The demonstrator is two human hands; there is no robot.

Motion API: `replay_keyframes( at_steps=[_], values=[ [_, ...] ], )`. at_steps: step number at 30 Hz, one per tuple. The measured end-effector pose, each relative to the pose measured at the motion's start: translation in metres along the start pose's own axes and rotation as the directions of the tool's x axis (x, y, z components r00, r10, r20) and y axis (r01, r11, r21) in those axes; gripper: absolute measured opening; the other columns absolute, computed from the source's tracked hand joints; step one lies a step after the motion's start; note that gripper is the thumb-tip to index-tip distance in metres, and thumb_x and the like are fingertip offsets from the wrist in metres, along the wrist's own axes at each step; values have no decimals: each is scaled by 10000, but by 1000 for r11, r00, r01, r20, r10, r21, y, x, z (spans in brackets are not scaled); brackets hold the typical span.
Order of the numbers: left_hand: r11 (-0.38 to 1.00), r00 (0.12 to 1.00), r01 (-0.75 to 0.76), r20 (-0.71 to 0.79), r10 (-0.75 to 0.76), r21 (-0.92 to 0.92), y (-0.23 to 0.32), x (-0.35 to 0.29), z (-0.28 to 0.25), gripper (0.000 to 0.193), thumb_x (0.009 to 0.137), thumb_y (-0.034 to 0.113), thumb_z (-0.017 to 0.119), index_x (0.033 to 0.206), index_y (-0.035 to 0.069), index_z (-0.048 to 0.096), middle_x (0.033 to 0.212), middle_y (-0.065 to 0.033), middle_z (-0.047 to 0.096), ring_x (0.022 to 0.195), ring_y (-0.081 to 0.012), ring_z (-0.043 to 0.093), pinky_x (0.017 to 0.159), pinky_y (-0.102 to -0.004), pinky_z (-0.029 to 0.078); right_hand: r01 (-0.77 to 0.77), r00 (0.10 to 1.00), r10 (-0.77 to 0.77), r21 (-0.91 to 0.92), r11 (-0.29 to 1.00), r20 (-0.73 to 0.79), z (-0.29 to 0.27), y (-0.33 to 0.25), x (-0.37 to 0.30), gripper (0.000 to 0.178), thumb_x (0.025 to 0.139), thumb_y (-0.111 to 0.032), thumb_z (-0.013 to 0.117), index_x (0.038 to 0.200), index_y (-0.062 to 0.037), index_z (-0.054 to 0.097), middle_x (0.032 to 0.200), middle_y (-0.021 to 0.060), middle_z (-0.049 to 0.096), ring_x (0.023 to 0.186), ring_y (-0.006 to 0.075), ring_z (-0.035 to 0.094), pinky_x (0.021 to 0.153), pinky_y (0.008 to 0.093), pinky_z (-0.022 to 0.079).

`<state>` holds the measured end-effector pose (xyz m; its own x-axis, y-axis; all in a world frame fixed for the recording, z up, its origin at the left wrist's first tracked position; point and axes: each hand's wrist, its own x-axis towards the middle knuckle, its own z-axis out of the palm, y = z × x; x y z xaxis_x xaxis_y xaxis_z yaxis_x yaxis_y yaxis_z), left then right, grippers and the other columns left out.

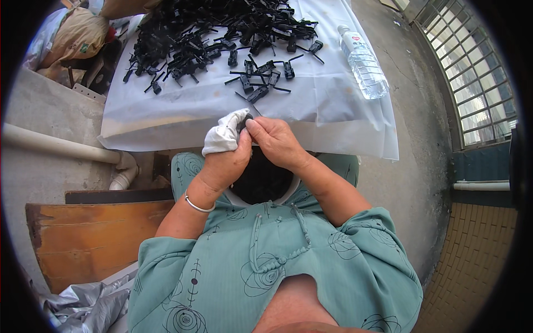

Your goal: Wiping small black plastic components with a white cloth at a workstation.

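Observation:
My left hand (232, 157), its fingers wrapped in a white cloth (221, 136) or glove, grips a small black plastic part (242, 122). My right hand (275, 142) meets it from the other side, thumb and fingers pinched on the same part. A thin dark prong sticks out beyond the fingertips; most of the part is hidden. Both hands are held just off the near edge of the table. Below them, between my knees, stands a white-rimmed container (292, 187) with a dark inside. Several loose black parts with thin arms (259, 93) lie just beyond my hands.
A large heap of black parts (205, 39) covers the far side of the table, which has a translucent plastic sheet (333, 125) over it. A water bottle (363, 66) lies at the right. Sacks (83, 33), a pipe (61, 144) and a wooden board (100, 233) are on the left.

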<state>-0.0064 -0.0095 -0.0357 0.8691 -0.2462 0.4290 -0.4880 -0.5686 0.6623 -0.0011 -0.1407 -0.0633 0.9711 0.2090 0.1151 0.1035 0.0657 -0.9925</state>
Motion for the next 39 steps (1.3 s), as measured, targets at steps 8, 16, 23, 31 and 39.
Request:
replay_keyframes(
  at_steps=[8,16,23,31,39],
  values=[
    [982,996,-83,54,75,170,4,1,-4,267,789,33,511,1040,-38,568,932,-197,608,836,-322,601,776,-348,469,-67,998,66,46,997,13,2,8,2,297,936,-214,446,781,-1,584,684,-44,533,639,34,438,558,211,399],
    [970,997,80,33,-75,-228,-11,-5,1,275,802,63,547,1067,-11,537,863,-113,599,663,-182,560,597,-291,464,-218,974,205,146,965,96,-3,-16,-4,270,916,-242,478,846,-4,585,641,-8,537,585,78,487,535,232,402],
    [484,856,511,374,-356,-710,-5,5,-17,333,896,40,460,1219,46,379,882,-57,569,494,-46,401,436,-180,344,122,990,-75,-477,870,117,-32,-6,-9,165,799,-135,626,876,10,606,628,91,546,551,141,490,532,273,413],
    [765,873,442,422,-246,-469,12,11,-25,268,870,57,423,1133,10,443,766,-18,528,564,-52,440,489,-205,389,272,962,-269,-307,912,54,-29,-18,-3,113,785,-91,650,846,-2,615,625,44,531,544,84,448,507,239,391],
    [869,953,269,247,-178,-415,4,6,-15,239,818,45,430,1045,3,493,759,-32,506,618,-92,454,564,-247,417,156,987,-135,-291,944,90,-22,-30,-7,157,855,-137,570,821,16,553,626,59,510,558,111,441,533,263,405]
  ],
)
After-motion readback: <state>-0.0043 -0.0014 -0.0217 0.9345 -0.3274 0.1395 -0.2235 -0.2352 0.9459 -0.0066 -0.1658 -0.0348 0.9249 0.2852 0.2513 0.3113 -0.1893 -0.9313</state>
